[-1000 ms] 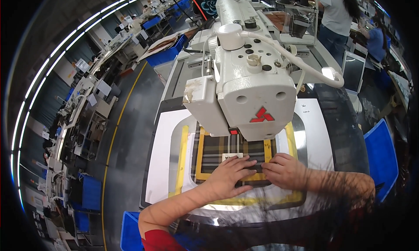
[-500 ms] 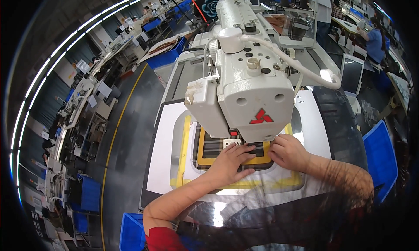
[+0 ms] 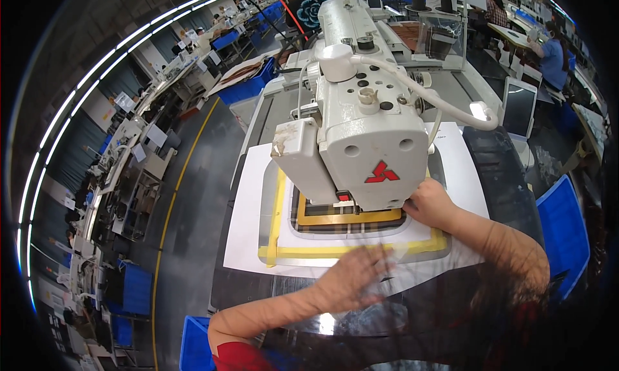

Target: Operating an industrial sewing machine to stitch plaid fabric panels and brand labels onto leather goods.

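My left hand [image 3: 351, 279] hovers over the near edge of the clear plate, blurred, its fingers stretched out and thumb apart. Dark hair strands cross the picture in front of it. Beside the right side of the sewing machine head [image 3: 380, 148], my right hand [image 3: 433, 203] is closed, fingers curled at the right end of a yellow frame [image 3: 322, 220]. What its fingers hold, if anything, is hidden. Plaid fabric [image 3: 348, 229] shows inside and below that frame, partly covered by the machine head. Yellow tape [image 3: 316, 252] borders the clear plate, which lies on white paper [image 3: 240, 239].
The dark, shiny machine table [image 3: 509, 206] carries the paper. Blue bins stand at the right [image 3: 564, 229] and lower left [image 3: 195, 342]. A screen [image 3: 519, 110] is at the right. Behind are thread cones [image 3: 446, 2] and a person in blue [image 3: 553, 58]. A yellow floor line [image 3: 169, 206] runs along the left.
My left hand has lifted off the fabric and drawn back toward me. My right hand has moved slightly away from me. The yellow frame and fabric sit farther under the machine head; the pale label no longer shows.
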Tool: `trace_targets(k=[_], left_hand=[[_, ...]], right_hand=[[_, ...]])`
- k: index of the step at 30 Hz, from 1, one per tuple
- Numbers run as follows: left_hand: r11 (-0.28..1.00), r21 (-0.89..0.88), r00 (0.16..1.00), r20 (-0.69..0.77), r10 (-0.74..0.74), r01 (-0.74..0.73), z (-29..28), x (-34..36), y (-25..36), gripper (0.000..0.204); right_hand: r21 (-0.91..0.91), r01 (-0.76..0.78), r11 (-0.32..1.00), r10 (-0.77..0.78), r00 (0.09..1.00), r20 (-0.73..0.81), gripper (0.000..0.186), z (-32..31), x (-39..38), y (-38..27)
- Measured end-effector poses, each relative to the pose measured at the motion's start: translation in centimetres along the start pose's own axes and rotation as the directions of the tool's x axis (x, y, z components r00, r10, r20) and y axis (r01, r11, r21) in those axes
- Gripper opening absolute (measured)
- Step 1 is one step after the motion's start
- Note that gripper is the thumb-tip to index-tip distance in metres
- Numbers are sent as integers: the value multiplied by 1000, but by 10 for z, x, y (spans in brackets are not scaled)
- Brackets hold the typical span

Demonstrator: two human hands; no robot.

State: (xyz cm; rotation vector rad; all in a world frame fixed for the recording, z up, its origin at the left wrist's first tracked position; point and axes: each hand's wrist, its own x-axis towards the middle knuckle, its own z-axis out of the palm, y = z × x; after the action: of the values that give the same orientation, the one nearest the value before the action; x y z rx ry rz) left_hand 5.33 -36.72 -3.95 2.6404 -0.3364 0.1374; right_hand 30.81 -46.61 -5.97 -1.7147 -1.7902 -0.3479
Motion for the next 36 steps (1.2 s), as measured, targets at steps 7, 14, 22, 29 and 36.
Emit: trace_targets(k=[7,14,22,29,36], left_hand=[[990,18,983,118,139,-142,40,-10,33,63],[979,142,989,58,136,-143,44,-10,11,53],[989,121,986,-134,98,-82,26,4,-4,40],[961,207,977,-76,201,-182,30,26,-12,45],[979,159,986,-91,143,-128,10,2,-11,46]], right_hand=[[36,-44,998,43,999,27,11,9,6,6],[70,-114,991,115,993,-1,12,10,9,3],[-108,-270,957,290,863,413,35,-17,20,-13],[-195,-197,961,269,836,479,31,-6,28,-14],[-511,69,857,207,862,463,18,-15,17,-15]])
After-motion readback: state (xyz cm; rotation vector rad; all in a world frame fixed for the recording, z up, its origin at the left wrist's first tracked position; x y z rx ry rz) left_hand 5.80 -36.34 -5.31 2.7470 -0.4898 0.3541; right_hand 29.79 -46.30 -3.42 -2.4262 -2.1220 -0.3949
